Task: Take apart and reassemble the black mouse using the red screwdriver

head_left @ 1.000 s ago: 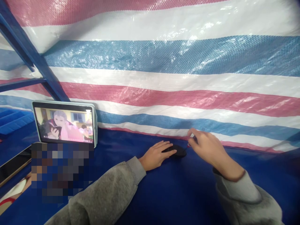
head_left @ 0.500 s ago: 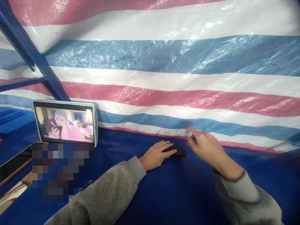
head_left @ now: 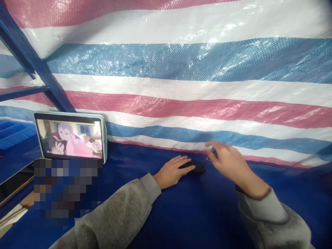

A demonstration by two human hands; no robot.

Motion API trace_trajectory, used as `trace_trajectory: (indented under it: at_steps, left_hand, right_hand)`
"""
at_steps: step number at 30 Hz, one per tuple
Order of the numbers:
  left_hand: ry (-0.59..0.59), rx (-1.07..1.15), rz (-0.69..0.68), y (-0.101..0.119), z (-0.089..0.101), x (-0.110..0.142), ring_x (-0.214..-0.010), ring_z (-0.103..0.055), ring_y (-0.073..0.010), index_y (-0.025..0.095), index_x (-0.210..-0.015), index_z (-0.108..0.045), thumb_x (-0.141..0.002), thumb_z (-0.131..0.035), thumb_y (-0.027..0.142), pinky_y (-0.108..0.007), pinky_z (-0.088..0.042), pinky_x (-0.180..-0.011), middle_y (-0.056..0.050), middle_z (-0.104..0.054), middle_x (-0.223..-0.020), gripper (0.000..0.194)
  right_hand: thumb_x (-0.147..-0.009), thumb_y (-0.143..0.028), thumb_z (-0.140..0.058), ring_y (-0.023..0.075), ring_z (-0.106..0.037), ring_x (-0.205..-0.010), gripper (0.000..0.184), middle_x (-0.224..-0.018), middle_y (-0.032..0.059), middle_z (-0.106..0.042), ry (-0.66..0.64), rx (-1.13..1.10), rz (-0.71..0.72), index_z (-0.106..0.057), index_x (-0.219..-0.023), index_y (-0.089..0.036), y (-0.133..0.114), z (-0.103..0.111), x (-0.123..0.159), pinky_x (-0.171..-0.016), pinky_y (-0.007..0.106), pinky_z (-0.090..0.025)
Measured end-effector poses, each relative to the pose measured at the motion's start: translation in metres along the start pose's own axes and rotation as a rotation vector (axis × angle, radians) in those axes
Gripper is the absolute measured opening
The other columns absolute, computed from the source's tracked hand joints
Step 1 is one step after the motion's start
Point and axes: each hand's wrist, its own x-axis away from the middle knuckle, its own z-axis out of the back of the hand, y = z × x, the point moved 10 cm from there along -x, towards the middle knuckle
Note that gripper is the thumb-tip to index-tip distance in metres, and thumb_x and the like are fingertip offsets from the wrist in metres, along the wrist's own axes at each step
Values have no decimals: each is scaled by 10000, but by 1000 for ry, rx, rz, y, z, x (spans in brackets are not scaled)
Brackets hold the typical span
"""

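Observation:
A black, rounded computer mouse [head_left: 198, 166] lies on the blue surface [head_left: 192, 214]. From its left side my left hand [head_left: 173, 170] holds it down, fingers stretched over its edge. Just right of the mouse is my right hand [head_left: 225, 158], its thumb and bent fingers closed round a small screwdriver [head_left: 213, 151]. Only a bit of the greyish handle and a reddish part show. The tool slants down toward the mouse's right end; whether its tip touches the mouse I cannot tell.
A tablet [head_left: 70, 138] in a pale case stands at the left, playing a cartoon. In front are a phone [head_left: 17, 180] and a pixelated patch. Blue trays [head_left: 15, 133] sit at the far left. A striped sheet [head_left: 181, 62] hangs behind, beside a blue metal frame [head_left: 38, 65].
The view has shifted very slightly, moving the tablet and phone a little left. Both hands keep nearly the same place; slightly more of the screwdriver's handle shows.

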Motion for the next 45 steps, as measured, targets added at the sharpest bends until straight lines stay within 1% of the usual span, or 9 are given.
trace_trajectory:
  at_steps: [5,9,11,17,21,27,32,36,45]
  left_hand:
    - [-3,0,-3,0,-1,0,-1413,-374,-208,268,-1425,-450,-1017,-436,209,-428,-318,-1186,-66,-453,-1482,412]
    - [-3,11,-1,0,0,0,-1408,-382,-209,276,-1427,-447,-1018,-433,209,-434,-326,-1181,-62,-453,-1482,414]
    - [-4,17,1,0,0,0,-1408,-383,-211,275,-1427,-447,-1018,-433,214,-432,-326,-1181,-63,-453,-1483,414]
    - [-8,16,4,0,0,0,-1413,-374,-215,278,-1429,-443,-1021,-428,218,-441,-327,-1180,-63,-443,-1492,413]
    - [-18,17,5,0,0,0,-1413,-374,-219,261,-1426,-453,-1014,-440,205,-433,-317,-1184,-72,-448,-1487,416]
    - [-15,25,11,0,2,-1,-1409,-381,-218,265,-1427,-452,-1015,-440,210,-429,-315,-1185,-71,-452,-1484,416]
    - [-12,28,7,-1,0,0,-1415,-370,-210,281,-1434,-435,-1016,-436,209,-435,-314,-1185,-59,-443,-1491,424]
    - [-14,20,5,-1,0,0,-1417,-368,-214,275,-1432,-437,-1016,-432,206,-440,-315,-1183,-64,-441,-1492,422]
    - [-23,57,30,-2,2,0,-1405,-376,-226,257,-1420,-456,-999,-476,241,-427,-321,-1177,-72,-459,-1473,422]
  right_hand:
    - [-958,-422,-379,239,-671,-681,332,-708,43,-717,-51,12,-46,-645,-980,-226,6,-6,0,-592,308,-376]
    - [-927,-314,-405,238,-685,-739,304,-834,48,-746,-20,24,-21,-627,-1115,-223,3,-2,0,-606,305,-383]
    - [-932,-303,-395,237,-684,-716,319,-780,47,-739,-9,35,-24,-633,-1127,-219,3,-2,0,-603,306,-381]
    - [-949,-506,-385,245,-678,-659,404,-680,51,-712,-5,29,-46,-657,-1068,-231,6,-6,0,-566,303,-369]
    - [-927,-461,-430,247,-680,-687,349,-744,43,-726,-20,22,-41,-628,-1097,-228,4,-6,0,-576,306,-372]
    - [-876,-248,-436,217,-665,-678,332,-885,45,-743,2,9,9,-596,-1166,-223,-4,0,1,-584,304,-368]
    - [-955,-391,-389,233,-666,-643,323,-693,39,-718,-19,25,-26,-639,-1078,-228,3,-5,0,-568,301,-357]
    - [-952,-500,-385,242,-674,-654,388,-696,51,-720,-16,29,-42,-654,-1034,-232,5,-6,0,-565,301,-367]
    - [-936,-390,-435,230,-678,-670,298,-719,29,-735,-34,-89,-54,-657,-1048,-227,14,5,0,-629,319,-444]
